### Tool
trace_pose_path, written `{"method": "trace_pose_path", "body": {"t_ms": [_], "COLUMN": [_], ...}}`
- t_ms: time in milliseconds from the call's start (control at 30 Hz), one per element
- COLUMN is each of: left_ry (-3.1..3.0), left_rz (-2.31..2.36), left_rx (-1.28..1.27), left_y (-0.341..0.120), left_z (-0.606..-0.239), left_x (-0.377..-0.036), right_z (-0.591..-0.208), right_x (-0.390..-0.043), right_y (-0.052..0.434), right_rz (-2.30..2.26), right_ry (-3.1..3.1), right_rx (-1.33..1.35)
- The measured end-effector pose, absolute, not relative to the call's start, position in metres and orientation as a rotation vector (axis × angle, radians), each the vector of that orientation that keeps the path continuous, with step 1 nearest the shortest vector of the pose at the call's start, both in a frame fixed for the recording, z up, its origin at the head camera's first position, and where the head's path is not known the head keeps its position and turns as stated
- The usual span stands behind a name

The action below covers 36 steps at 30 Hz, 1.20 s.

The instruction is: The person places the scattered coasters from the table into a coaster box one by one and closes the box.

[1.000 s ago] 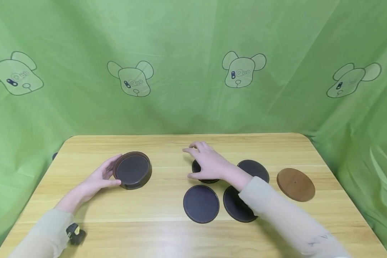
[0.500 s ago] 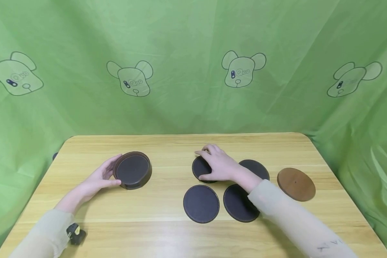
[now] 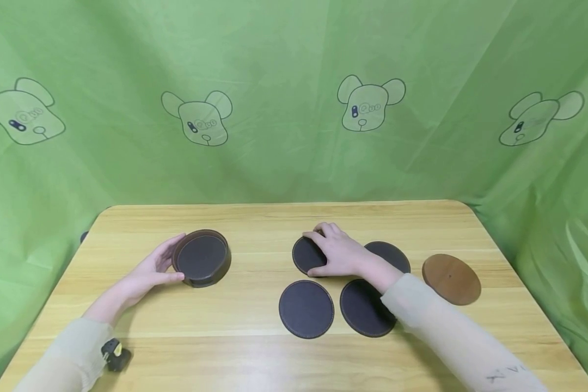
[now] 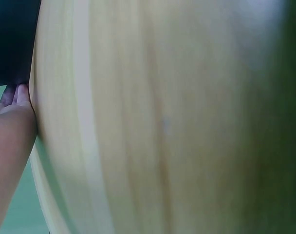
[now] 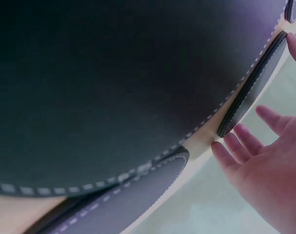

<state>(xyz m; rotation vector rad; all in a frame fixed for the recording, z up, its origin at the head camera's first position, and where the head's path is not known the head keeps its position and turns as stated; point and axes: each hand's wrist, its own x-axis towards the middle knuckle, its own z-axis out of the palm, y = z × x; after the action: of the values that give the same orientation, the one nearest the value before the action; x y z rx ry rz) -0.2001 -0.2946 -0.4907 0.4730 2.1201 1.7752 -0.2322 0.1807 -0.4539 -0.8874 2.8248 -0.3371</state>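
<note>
At the left of the table, my left hand (image 3: 149, 271) holds a round dark leather coaster holder (image 3: 207, 281) by its left side, thumb at the front and fingers behind. A black coaster (image 3: 203, 256) lies inside it. In the left wrist view only the holder's dark wall (image 4: 11, 44) and part of the hand (image 4: 11, 122) show. My right hand (image 3: 340, 253) spans the back-left black coaster (image 3: 306, 255), thumb at its near edge and fingers at its far edge. In the right wrist view this coaster (image 5: 260, 83) shows a thick, layered-looking edge between thumb and fingers.
Nearby lie a front-left black coaster (image 3: 306, 309), a front-right one (image 3: 365, 310) partly under the right sleeve, and a back-right one (image 3: 389, 255) partly behind the forearm. Farther right is a brown disc (image 3: 451, 279). A green curtain (image 3: 284, 152) stands behind the wooden table (image 3: 215, 348).
My right hand has come down and shifted right, its thumb and fingers closing in to the edges of the back-left coaster. The left hand and holder stay in place.
</note>
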Motion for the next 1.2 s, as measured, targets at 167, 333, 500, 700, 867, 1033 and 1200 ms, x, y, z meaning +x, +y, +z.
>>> {"method": "trace_pose_path", "body": {"t_ms": [167,333,500,700,867,1033,1200], "left_ry": [2.117,2.113,2.111,2.113,2.119,2.12,2.12], "left_rz": [1.772,1.771,1.767,1.771,1.779,1.788,1.789], "left_rx": [0.466,0.453,0.438,0.442,0.457,0.461,0.462], "left_y": [-0.2945,-0.2943,-0.2935,-0.2932,-0.2935,-0.2945,-0.2945], "left_z": [-0.4906,-0.4907,-0.4904,-0.489,-0.4905,-0.4921,-0.4919], "left_x": [-0.2004,-0.2009,-0.2007,-0.2,-0.2005,-0.2005,-0.2], "right_z": [-0.4529,-0.4526,-0.4544,-0.4535,-0.4505,-0.4507,-0.4514], "right_x": [-0.2314,-0.2307,-0.2302,-0.2297,-0.2294,-0.2298,-0.2313], "right_y": [0.1815,0.1815,0.1825,0.182,0.1793,0.1769,0.1747], "right_rz": [-0.333,-0.307,-0.256,-0.251,-0.262,-0.253,-0.244], "right_ry": [2.833,2.836,2.848,2.848,2.848,2.845,2.849], "right_rx": [-0.906,-0.915,-0.943,-0.954,-0.932,-0.914,-0.911]}}
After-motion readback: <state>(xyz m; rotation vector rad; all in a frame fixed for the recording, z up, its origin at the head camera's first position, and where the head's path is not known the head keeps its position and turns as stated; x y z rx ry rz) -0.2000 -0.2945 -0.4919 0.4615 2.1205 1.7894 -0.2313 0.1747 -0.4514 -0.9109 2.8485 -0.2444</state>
